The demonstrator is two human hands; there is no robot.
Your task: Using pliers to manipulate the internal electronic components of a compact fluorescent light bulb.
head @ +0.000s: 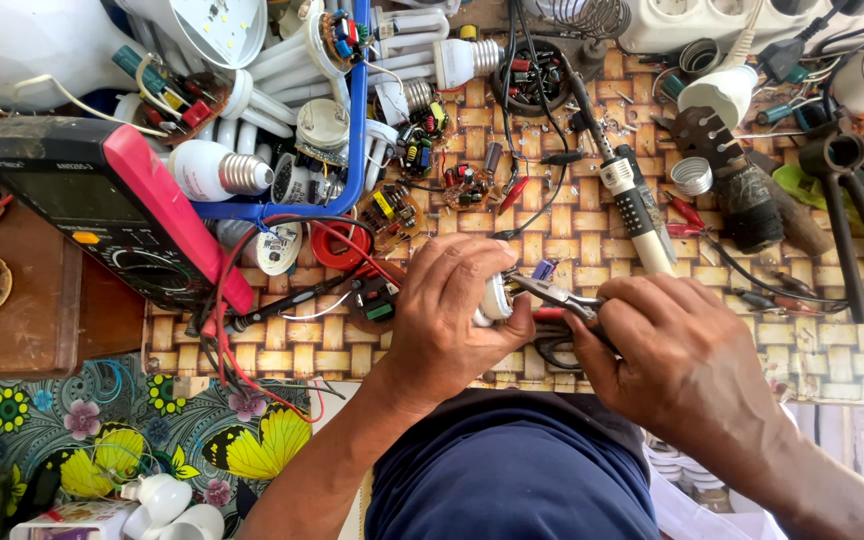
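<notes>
Woven mat crowded: soldering iron, multimeter, bulbs.

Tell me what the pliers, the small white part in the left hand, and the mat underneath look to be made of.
Pliers: metal, grey with a dull shine on the jaws.
White part: probably plastic, smooth and opaque; mostly hidden by the left hand.
Mat: woven cane or bamboo strips, judging by the tan basket-weave squares.

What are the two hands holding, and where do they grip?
Left hand wraps a small white lamp base around its body. Right hand grips pliers by the handles.
</notes>
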